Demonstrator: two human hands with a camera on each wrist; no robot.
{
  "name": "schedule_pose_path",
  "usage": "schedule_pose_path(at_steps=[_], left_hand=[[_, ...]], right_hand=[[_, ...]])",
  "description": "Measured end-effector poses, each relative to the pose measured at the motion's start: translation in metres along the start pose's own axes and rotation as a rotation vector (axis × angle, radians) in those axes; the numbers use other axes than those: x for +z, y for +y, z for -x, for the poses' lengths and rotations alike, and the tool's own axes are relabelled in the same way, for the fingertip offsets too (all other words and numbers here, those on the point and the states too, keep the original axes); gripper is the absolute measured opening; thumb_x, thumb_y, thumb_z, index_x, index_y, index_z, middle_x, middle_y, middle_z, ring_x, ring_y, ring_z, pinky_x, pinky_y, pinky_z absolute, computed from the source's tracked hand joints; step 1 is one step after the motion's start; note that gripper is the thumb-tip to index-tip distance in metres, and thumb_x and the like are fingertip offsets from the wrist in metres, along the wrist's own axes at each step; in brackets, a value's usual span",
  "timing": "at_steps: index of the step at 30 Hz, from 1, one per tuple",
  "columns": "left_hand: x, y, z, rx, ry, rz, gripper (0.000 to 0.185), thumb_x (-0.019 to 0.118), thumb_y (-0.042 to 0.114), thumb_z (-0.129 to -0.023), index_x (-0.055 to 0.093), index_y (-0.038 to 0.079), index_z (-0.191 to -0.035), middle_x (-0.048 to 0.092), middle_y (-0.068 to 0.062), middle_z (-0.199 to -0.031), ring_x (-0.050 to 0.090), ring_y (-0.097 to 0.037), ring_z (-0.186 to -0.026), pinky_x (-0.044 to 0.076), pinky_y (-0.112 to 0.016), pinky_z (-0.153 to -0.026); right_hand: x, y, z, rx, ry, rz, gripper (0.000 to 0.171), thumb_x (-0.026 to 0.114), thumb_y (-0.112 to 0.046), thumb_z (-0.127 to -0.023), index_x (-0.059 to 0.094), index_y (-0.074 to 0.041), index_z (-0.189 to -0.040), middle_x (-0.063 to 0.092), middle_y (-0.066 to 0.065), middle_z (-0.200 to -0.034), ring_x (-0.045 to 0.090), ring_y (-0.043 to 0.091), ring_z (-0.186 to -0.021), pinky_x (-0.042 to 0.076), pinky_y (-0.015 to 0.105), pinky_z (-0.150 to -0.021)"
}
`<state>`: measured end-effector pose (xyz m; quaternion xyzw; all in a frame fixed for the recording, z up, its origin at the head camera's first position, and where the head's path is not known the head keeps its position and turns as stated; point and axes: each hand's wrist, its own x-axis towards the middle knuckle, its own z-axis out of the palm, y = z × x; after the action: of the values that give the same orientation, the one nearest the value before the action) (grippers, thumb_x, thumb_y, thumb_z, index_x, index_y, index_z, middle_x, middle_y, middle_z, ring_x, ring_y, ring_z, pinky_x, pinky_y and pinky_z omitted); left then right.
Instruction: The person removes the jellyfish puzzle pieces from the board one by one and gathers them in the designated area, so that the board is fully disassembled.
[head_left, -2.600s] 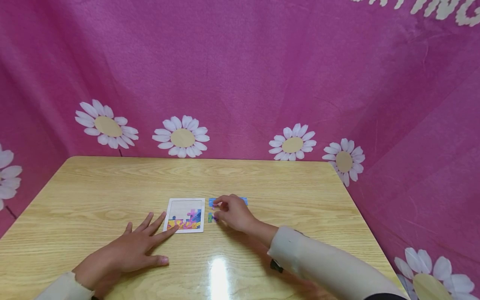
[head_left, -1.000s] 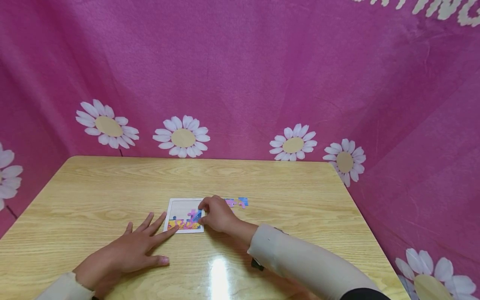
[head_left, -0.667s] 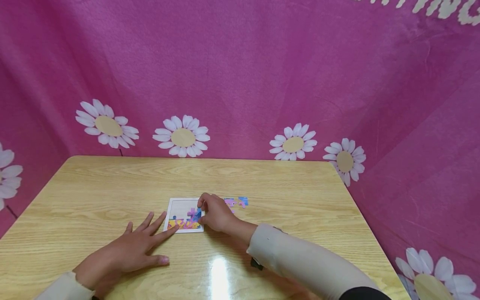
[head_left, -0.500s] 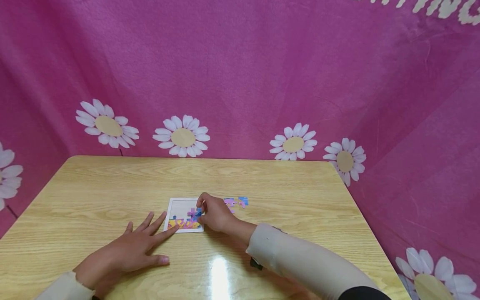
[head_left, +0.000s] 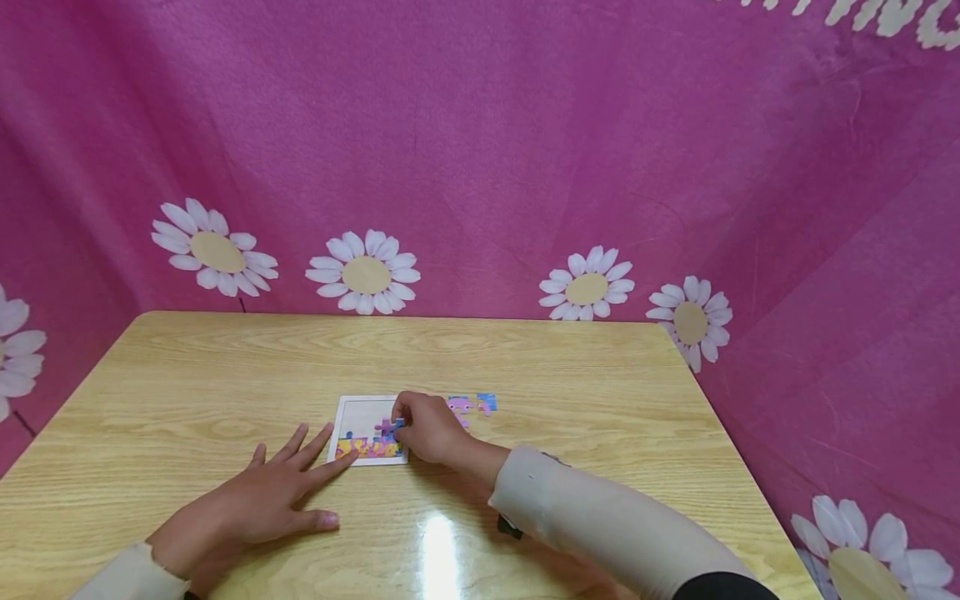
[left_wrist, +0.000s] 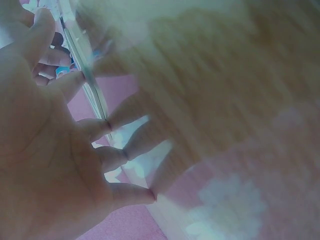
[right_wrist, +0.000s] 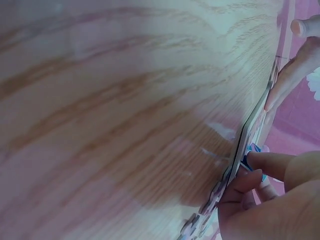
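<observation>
Blue cardboard shows between the curled fingertips (right_wrist: 248, 176) of the right hand (head_left: 429, 429), which pinch a small blue jigsaw piece (head_left: 397, 425) down at the right edge of the white-framed square puzzle tray (head_left: 356, 408). The piece sits low in the tray's right part, against the purple and yellow pieces already laid along the near edge. A few seconds ago that hand was over the loose pieces to the right of the tray; since then it has come left onto the tray, and in the last second the piece has sunk lower under the fingers, which suggests it is being seated rather than carried. The left hand (head_left: 251, 504) lies flat on the light wood-grain table (head_left: 525, 358), fingers spread and straight, the longest fingertip touching the tray's near left corner; it has not shifted. Right of the tray, a loose pink puzzle piece (head_left: 459, 404) and a loose blue puzzle piece (head_left: 487, 402) remain side by side. The far backdrop is a magenta cloth printed with white daisies (head_left: 480, 150); white lettering at its top right is cut off and cannot be read
</observation>
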<state>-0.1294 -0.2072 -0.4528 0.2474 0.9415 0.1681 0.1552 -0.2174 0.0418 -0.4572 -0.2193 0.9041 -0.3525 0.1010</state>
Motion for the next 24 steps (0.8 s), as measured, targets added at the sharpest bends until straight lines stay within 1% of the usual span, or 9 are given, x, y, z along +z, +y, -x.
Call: schedule_pose_path(at_steps=[6, 13, 20, 24], left_hand=[[0.0003, -0.0012, -0.0004, 0.003, 0.003, -0.001, 0.084, 0.060, 0.074, -0.088, 0.041, 0.034, -0.159, 0.018, -0.019, -0.171, 0.012, -0.057, -0.152, 0.014, -0.089, -0.100], [0.0009, -0.0013, -0.0007, -0.009, 0.002, 0.006, 0.083, 0.058, 0.075, -0.088, 0.042, 0.034, -0.159, 0.018, -0.017, -0.171, 0.012, -0.054, -0.153, 0.013, -0.089, -0.101], [0.0021, -0.0026, -0.0014, -0.010, -0.002, 0.002, 0.083, 0.058, 0.076, -0.088, 0.042, 0.035, -0.159, 0.019, -0.018, -0.171, 0.012, -0.055, -0.153, 0.013, -0.090, -0.100], [0.0015, -0.0027, -0.0023, -0.034, -0.022, 0.010, 0.084, 0.058, 0.077, -0.088, 0.041, 0.036, -0.159, 0.017, -0.016, -0.172, 0.010, -0.054, -0.154, 0.011, -0.089, -0.102]], right_hand=[[-0.0004, -0.0001, -0.0001, 0.000, 0.008, 0.026, 0.017, 0.075, -0.001, -0.090, 0.062, -0.012, -0.088, 0.058, -0.005, -0.076, 0.049, 0.010, -0.071, 0.041, 0.023, -0.064], [-0.0016, 0.0001, -0.0001, -0.007, 0.008, 0.001, 0.012, 0.073, 0.000, -0.092, 0.067, -0.010, -0.096, 0.062, -0.001, -0.080, 0.051, 0.010, -0.070, 0.043, 0.024, -0.066], [-0.0039, 0.0018, -0.0009, 0.035, -0.007, -0.030, 0.010, 0.071, -0.003, -0.095, 0.069, -0.012, -0.099, 0.068, 0.003, -0.088, 0.054, 0.011, -0.074, 0.045, 0.025, -0.066], [-0.0069, 0.0021, -0.0006, 0.060, -0.010, -0.041, 0.010, 0.070, -0.004, -0.096, 0.070, -0.013, -0.100, 0.068, 0.004, -0.092, 0.055, 0.013, -0.077, 0.047, 0.028, -0.069]])
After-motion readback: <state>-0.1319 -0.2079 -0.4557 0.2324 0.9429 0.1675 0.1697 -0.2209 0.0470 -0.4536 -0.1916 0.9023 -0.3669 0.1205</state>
